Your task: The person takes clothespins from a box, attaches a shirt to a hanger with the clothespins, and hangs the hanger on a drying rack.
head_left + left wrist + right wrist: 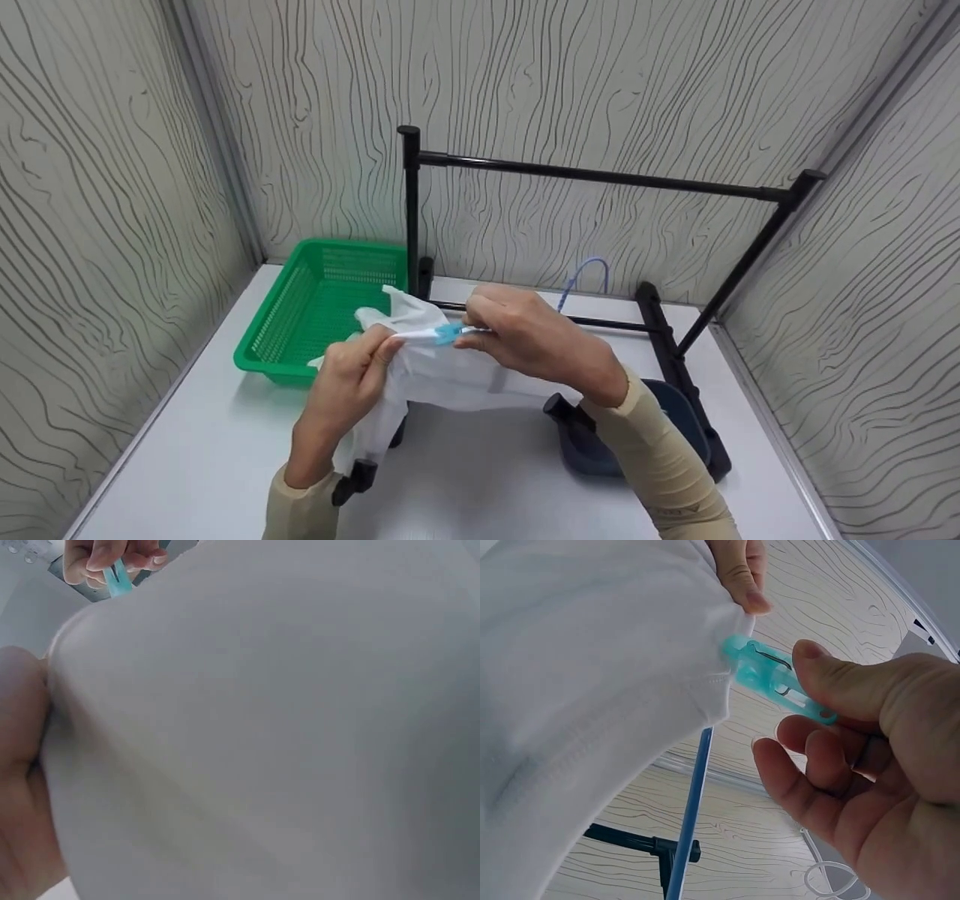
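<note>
A white cloth point(450, 379) hangs from both hands in the head view, draped over the table. My left hand point(349, 382) pinches its upper edge between thumb and fingers. At that edge a light-blue clothespin point(448, 334) sits, its tip on the cloth in the right wrist view. My right hand point(529, 330) pinches the clothespin's rear end with thumb and forefinger, the other fingers curled loosely below. A thin blue rod point(692, 810) runs down from behind the cloth's edge. Cloth fills most of the left wrist view and hides what lies behind it.
A black rack point(600, 174) with a high crossbar stands behind the hands. The green basket point(289, 300) is at the back left, white cloth overlapping its near side. A dark blue basin point(592, 459) lies under the right forearm. A blue curved hook point(592, 261) rises behind the right hand.
</note>
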### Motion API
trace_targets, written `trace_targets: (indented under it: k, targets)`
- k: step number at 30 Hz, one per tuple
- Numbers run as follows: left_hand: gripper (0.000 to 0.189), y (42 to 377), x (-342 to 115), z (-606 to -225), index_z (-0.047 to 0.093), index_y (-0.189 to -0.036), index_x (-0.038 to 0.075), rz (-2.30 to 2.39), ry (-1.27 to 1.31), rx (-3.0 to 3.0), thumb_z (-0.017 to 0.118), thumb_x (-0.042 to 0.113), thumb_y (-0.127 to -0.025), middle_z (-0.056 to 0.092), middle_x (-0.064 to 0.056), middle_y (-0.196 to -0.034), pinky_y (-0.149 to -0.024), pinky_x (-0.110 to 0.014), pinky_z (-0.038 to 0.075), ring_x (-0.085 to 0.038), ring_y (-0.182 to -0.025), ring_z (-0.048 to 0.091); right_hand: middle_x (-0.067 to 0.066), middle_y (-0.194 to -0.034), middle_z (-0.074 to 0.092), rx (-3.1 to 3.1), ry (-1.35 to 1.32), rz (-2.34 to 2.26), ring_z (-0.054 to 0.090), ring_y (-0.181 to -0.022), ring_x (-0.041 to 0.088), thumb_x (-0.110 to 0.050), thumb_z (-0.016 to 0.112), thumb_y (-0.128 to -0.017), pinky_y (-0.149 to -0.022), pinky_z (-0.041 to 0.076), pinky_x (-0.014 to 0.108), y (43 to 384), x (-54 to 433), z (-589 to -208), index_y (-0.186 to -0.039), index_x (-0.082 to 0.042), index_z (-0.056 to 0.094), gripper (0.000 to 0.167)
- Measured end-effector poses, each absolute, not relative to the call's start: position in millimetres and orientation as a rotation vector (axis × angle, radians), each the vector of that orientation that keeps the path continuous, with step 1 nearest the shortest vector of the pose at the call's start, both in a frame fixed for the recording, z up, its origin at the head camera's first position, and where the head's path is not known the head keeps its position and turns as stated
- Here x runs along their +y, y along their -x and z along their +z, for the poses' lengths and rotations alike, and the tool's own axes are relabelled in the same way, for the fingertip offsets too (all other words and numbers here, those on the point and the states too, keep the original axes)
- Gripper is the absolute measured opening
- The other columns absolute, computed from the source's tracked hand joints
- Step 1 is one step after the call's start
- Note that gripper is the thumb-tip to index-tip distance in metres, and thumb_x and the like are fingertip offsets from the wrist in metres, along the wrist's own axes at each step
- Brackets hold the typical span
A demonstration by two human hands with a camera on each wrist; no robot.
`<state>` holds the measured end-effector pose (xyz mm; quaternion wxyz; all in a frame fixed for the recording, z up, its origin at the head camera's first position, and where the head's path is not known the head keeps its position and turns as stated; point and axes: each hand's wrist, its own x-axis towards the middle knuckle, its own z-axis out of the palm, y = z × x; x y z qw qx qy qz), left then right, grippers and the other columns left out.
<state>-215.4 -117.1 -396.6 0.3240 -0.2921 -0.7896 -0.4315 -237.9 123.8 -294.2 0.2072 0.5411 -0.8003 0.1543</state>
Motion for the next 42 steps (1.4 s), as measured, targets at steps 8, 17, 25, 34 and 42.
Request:
trace_targets:
  k: [8,17,25,34,42]
  targets:
    - [0.016,216.7,-116.2,-395.6,0.053,-0.082,0.009,-1.116,0.771,-2.064,0.061,0.002,-0.093,0.033,0.005,-0.059,-0.044,-0.014,0.034,0.002,-0.051,0.040,-0.001,-0.071,0.042,-2.218,-1.519,0.387,0.037,-0.063,0.009,-0.024,0.075,-0.085,-0.057,0.031,0.018,237.5,119.8,-293.3,-0.081,-0.009,0.050,0.029]
    - [0.013,214.1,-113.5,-399.3,0.055,-0.084,0.009,-1.124,0.762,-2.088,0.062,0.003,-0.093,0.035,0.005,-0.058,-0.044,-0.016,0.036,0.002,-0.052,0.041,0.000,-0.071,0.043,-2.273,-1.555,0.388,0.039,-0.064,0.008,-0.022,0.075,-0.085,-0.058,0.033,0.017,238.2,115.9,-298.7,-0.082,-0.008,0.051,0.027]
    - [0.013,215.8,-110.8,-398.9,0.055,-0.084,0.009,-1.097,0.771,-2.087,0.063,0.004,-0.093,0.034,0.005,-0.058,-0.045,-0.016,0.036,0.002,-0.052,0.040,0.000,-0.074,0.047,-2.297,-1.561,0.365,0.042,-0.066,0.008,-0.026,0.073,-0.087,-0.060,0.036,0.017,239.5,114.6,-298.1,-0.087,-0.007,0.054,0.027]
    - [0.011,216.1,-109.2,-400.3,0.056,-0.086,0.009,-1.081,0.780,-2.090,0.063,0.004,-0.093,0.034,0.006,-0.058,-0.046,-0.016,0.036,0.003,-0.052,0.039,0.001,-0.083,0.057,-2.336,-1.518,0.326,0.049,-0.072,0.009,-0.031,0.069,-0.092,-0.063,0.045,0.020,239.4,114.7,-299.5,-0.097,-0.007,0.061,0.025]
    - [0.011,215.5,-108.9,-401.4,0.055,-0.086,0.009,-1.090,0.768,-2.108,0.062,0.005,-0.093,0.032,0.007,-0.058,-0.046,-0.016,0.034,0.003,-0.052,0.037,0.001,-0.089,0.064,-2.335,-1.493,0.319,0.056,-0.074,0.009,-0.034,0.064,-0.095,-0.065,0.049,0.021,238.7,119.6,-302.2,-0.107,-0.008,0.063,0.029]
